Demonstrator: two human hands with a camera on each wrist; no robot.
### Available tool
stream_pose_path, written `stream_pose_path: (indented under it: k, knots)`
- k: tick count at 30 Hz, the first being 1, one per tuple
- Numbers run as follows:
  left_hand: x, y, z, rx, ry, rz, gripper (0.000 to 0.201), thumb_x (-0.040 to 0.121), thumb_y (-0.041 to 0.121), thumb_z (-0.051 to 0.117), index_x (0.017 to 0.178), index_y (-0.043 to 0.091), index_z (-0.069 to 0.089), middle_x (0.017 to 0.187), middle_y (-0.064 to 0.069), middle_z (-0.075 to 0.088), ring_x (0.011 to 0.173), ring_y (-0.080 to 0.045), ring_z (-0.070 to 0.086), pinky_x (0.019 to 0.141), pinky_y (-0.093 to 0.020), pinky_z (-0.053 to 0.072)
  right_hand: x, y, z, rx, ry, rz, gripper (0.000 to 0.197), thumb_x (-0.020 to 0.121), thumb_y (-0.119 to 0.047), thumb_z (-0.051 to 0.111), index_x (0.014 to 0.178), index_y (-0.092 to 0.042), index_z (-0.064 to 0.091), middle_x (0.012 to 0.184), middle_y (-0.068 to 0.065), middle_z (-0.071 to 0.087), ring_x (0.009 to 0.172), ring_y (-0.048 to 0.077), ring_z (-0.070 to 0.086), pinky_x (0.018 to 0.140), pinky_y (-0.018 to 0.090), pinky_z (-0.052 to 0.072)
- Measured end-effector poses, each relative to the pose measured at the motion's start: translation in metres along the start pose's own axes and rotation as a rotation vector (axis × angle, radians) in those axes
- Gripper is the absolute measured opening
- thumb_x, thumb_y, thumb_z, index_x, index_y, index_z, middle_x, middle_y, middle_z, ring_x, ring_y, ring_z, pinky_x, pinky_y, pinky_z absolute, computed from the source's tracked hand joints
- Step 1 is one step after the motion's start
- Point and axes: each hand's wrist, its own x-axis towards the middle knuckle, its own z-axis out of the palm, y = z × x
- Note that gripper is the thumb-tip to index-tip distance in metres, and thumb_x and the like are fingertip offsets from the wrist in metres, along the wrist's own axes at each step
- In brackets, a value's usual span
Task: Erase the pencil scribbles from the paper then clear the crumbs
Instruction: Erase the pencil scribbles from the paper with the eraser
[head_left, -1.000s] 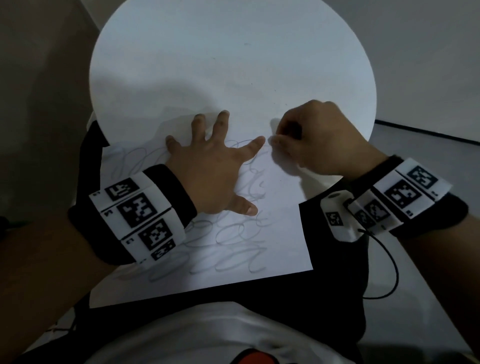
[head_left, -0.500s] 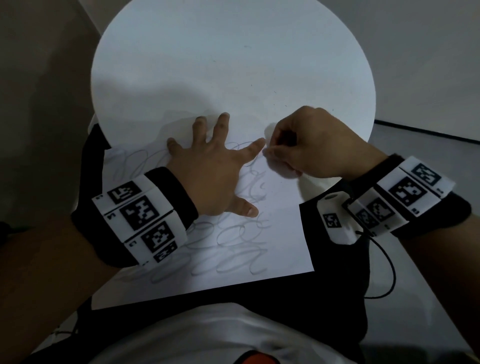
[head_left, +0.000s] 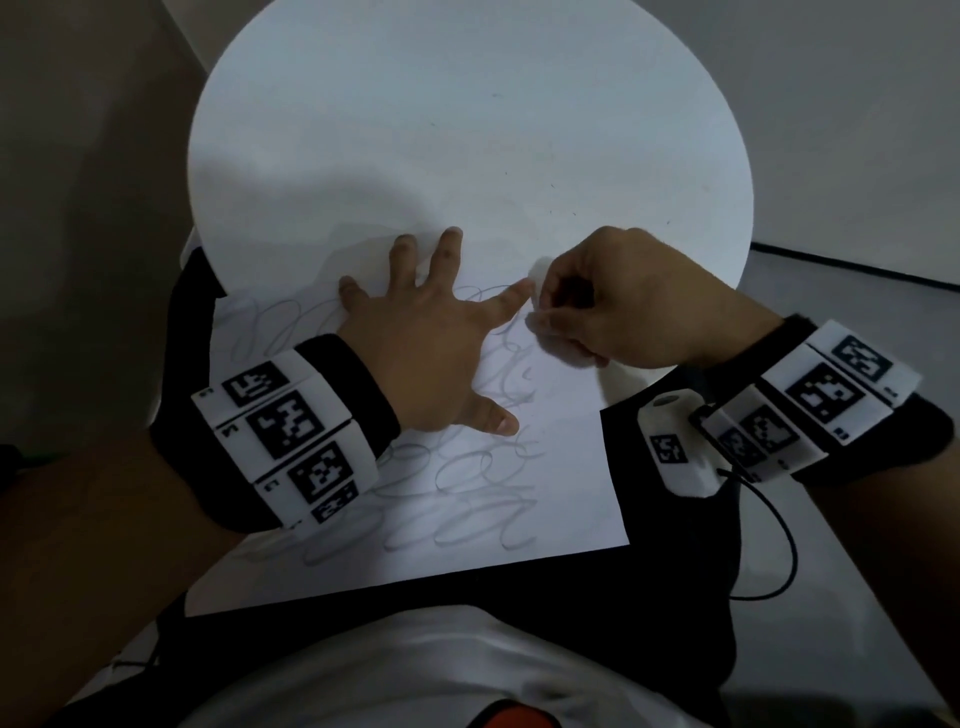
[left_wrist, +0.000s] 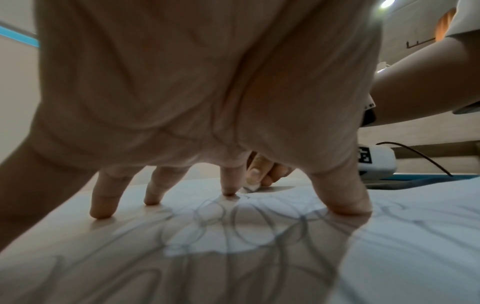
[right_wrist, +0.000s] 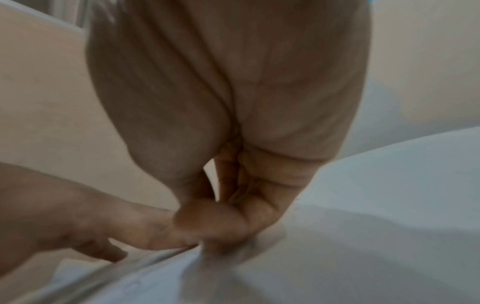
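Note:
A white sheet of paper (head_left: 561, 493) with grey looping pencil scribbles (head_left: 467, 514) lies on the near part of a round white table (head_left: 467, 130) and hangs over its near edge. My left hand (head_left: 431, 353) is spread flat on the sheet, fingertips (left_wrist: 228, 190) pressing it down. My right hand (head_left: 550, 317) pinches a small white eraser (left_wrist: 251, 187) with its fingers curled. The eraser sits on the paper just right of my left index finger (right_wrist: 145, 228). In the right wrist view the hand (right_wrist: 221, 232) is blurred and hides the eraser.
A few tiny dark specks (head_left: 550, 187) dot the table beyond the hands. A black cable (head_left: 779, 545) loops from my right wrist band over my dark lap. The table's rim curves close to the right hand, with grey floor beyond.
My right hand with the eraser has slid a little left and toward me, closer to the left index fingertip. The left hand has stayed pressed on the paper.

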Motion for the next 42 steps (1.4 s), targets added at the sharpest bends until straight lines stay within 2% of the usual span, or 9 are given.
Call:
stream_pose_path:
  k: [3, 19, 24, 26, 28, 32, 35, 38, 42]
  knots:
    - [0.0, 0.0, 0.0, -0.001, 0.007, 0.0, 0.119, 0.062, 0.091, 0.059, 0.151, 0.059, -0.014, 0.163, -0.011, -0.025, 0.149, -0.045, -0.011, 0.108, -0.076, 0.025, 0.004, 0.006, -0.001, -0.035, 0.153, 0.003, 0.021, 0.092, -0.028, 0.068, 0.075, -0.016, 0.07, 0.061, -0.007, 0.065, 0.055, 0.004, 0.058, 0.07, 0.032, 0.055]
    - [0.001, 0.0, 0.001, -0.017, 0.0, -0.001, 0.119, 0.061, 0.091, 0.06, 0.15, 0.059, -0.013, 0.163, -0.01, -0.025, 0.149, -0.044, -0.013, 0.108, -0.077, 0.024, 0.005, 0.02, -0.009, 0.041, 0.214, 0.062, 0.018, 0.093, -0.025, 0.066, 0.081, -0.012, 0.068, 0.066, -0.001, 0.068, 0.059, 0.015, 0.064, 0.062, 0.026, 0.048]
    - [0.007, -0.008, 0.0, -0.067, 0.064, 0.01, 0.119, 0.061, 0.091, 0.059, 0.154, 0.055, -0.006, 0.163, -0.01, -0.026, 0.149, -0.046, -0.014, 0.111, -0.076, 0.02, -0.02, 0.004, -0.01, 0.773, -0.317, 0.04, 0.014, 0.099, -0.002, 0.055, 0.089, -0.002, 0.065, 0.087, 0.021, 0.074, 0.074, 0.026, 0.07, 0.067, 0.029, 0.058]
    - [0.012, -0.015, -0.002, -0.103, 0.132, 0.025, 0.116, 0.062, 0.089, 0.06, 0.156, 0.051, 0.002, 0.164, -0.011, -0.024, 0.149, -0.046, -0.014, 0.113, -0.074, 0.019, -0.029, -0.002, 0.0, 0.812, -0.64, 0.019, 0.014, 0.099, 0.0, 0.053, 0.092, -0.003, 0.064, 0.102, 0.026, 0.072, 0.089, 0.032, 0.072, 0.079, 0.033, 0.06]
    - [0.016, -0.021, -0.004, -0.139, 0.191, 0.037, 0.11, 0.064, 0.084, 0.064, 0.157, 0.046, 0.017, 0.164, -0.015, -0.012, 0.149, -0.046, -0.009, 0.115, -0.071, 0.019, -0.028, 0.0, 0.009, 0.765, -0.721, 0.022, 0.011, 0.1, -0.001, 0.053, 0.096, 0.001, 0.063, 0.113, 0.025, 0.069, 0.103, 0.035, 0.071, 0.088, 0.037, 0.058]
    - [0.02, -0.025, -0.007, -0.163, 0.33, 0.044, 0.09, 0.068, 0.075, 0.069, 0.143, 0.03, 0.049, 0.144, -0.016, 0.027, 0.136, -0.042, 0.021, 0.108, -0.059, 0.038, -0.001, 0.011, 0.011, 1.139, -0.187, 0.12, 0.011, 0.1, 0.003, 0.049, 0.094, 0.002, 0.058, 0.113, 0.03, 0.065, 0.102, 0.039, 0.068, 0.084, 0.039, 0.056]
    - [0.02, -0.026, -0.012, -0.143, 0.264, 0.004, 0.086, 0.075, 0.077, 0.061, 0.149, 0.041, 0.038, 0.141, -0.008, 0.028, 0.133, -0.035, 0.025, 0.108, -0.062, 0.034, 0.009, 0.02, 0.0, 1.264, 0.2, 0.131, 0.013, 0.101, -0.005, 0.051, 0.09, -0.004, 0.057, 0.117, 0.035, 0.063, 0.106, 0.045, 0.067, 0.087, 0.04, 0.056]
    - [0.019, -0.03, -0.013, -0.087, 0.164, -0.008, 0.097, 0.074, 0.081, 0.06, 0.155, 0.045, 0.021, 0.152, -0.002, 0.017, 0.14, -0.032, 0.018, 0.107, -0.069, 0.031, -0.003, 0.024, -0.003, 1.255, -0.049, 0.086, 0.011, 0.099, -0.008, 0.051, 0.091, -0.003, 0.058, 0.116, 0.032, 0.066, 0.112, 0.048, 0.064, 0.104, 0.052, 0.048]
    - [0.017, -0.034, -0.01, -0.049, 0.119, 0.026, 0.119, 0.067, 0.082, 0.067, 0.159, 0.035, 0.008, 0.162, 0.001, 0.004, 0.148, -0.03, 0.009, 0.108, -0.066, 0.034, -0.01, 0.012, 0.015, 1.066, -0.461, 0.073, 0.007, 0.097, -0.002, 0.05, 0.095, -0.001, 0.057, 0.118, 0.032, 0.063, 0.113, 0.04, 0.066, 0.099, 0.041, 0.052]
